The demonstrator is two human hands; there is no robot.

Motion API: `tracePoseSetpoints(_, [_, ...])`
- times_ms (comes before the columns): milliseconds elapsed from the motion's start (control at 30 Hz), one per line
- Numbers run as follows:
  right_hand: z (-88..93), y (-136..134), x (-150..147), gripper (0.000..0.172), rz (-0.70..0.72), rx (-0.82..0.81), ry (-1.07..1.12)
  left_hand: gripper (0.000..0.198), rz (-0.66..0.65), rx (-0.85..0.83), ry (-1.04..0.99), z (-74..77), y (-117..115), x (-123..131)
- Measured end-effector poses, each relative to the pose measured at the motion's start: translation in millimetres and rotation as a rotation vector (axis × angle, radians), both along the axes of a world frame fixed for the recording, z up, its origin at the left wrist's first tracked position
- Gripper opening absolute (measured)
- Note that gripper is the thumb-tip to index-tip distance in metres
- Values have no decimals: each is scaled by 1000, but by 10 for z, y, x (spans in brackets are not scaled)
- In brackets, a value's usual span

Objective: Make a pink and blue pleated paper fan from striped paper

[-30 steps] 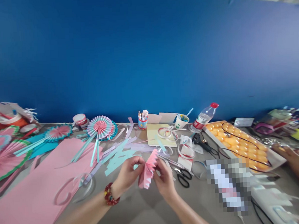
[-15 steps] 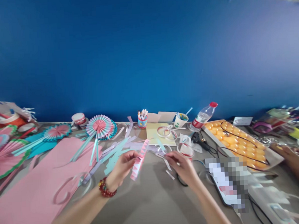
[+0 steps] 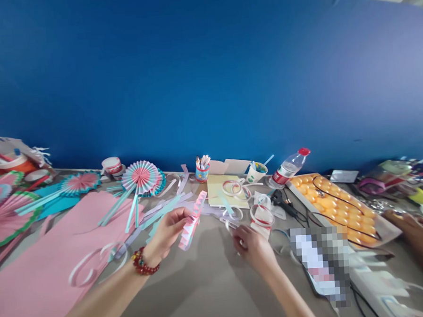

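My left hand point(image 3: 169, 234), with a red bead bracelet on its wrist, pinches a folded pink and white paper strip point(image 3: 193, 220) with zigzag edges. The strip is tilted above the grey table point(image 3: 204, 286). My right hand point(image 3: 251, 244) is curled, its fingers drawn together low over the table to the right; what they hold, if anything, is too blurred to tell. Just beyond its fingertips lie pale strips and white loops point(image 3: 232, 214). Teal and lilac paper strips point(image 3: 161, 213) lie behind my left hand.
Pink paper point(image 3: 77, 241) and pleated paper fans point(image 3: 141, 178) lie left. Behind stand a pen cup point(image 3: 202, 171), a paper cup point(image 3: 256, 171) and a bottle point(image 3: 288, 168). To the right are an orange-filled tray point(image 3: 334, 206), a blurred phone point(image 3: 318, 266), cables and another person's hands point(image 3: 414, 230).
My left hand has shifted slightly left, and the folded strip has turned more side-on. My right hand has moved down a little, its fingers more curled. The white pieces by its fingertips are less visible.
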State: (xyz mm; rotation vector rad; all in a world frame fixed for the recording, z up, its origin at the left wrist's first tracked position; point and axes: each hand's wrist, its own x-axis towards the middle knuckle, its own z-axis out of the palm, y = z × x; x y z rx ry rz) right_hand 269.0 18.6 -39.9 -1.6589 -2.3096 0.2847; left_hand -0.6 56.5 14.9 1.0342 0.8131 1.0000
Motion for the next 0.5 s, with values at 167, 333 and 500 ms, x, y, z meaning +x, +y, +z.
tracePoseSetpoints(167, [88,154,187,25,55,7,53,42,-38,-2,-39,8,7,-25])
tracePoseSetpoints(333, [55,246,444,21,-44,-30,-8,45,-66,-1,-75,-15,22,-30])
tracePoseSetpoints(500, [21,264,346,17,-58,-85,-142,38,-51,8,-77,-22,26,-39])
